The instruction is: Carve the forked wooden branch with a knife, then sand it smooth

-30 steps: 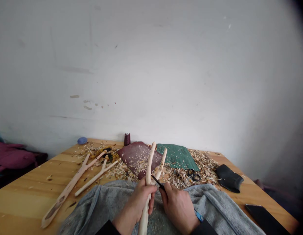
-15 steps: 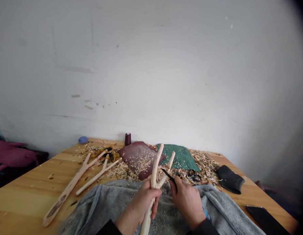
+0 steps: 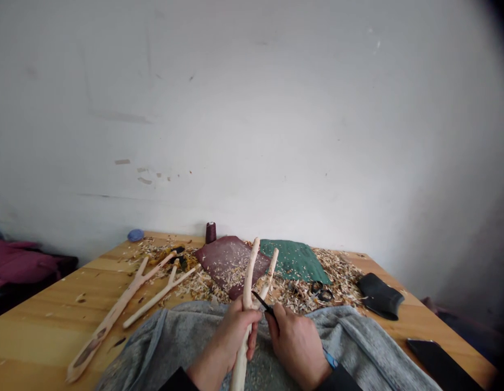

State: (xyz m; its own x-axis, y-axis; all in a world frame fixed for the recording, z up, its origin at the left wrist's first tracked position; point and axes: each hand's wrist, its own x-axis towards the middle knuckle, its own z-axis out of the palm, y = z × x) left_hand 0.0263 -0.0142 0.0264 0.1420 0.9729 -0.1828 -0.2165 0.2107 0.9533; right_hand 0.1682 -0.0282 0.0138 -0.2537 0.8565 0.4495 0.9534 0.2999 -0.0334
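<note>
1. Pale wood: the surface is stretching wide.
2. Grey cloth is bunching along its near side.
3. The forked stick is slanting up over that cloth, the left hand gripping it below the fork.
4. The right hand is curling around the knife.
5. Here's the change: the dark blade, clear a moment ago, is now apparently meeting the left prong, probably lining up for shaving.
</note>
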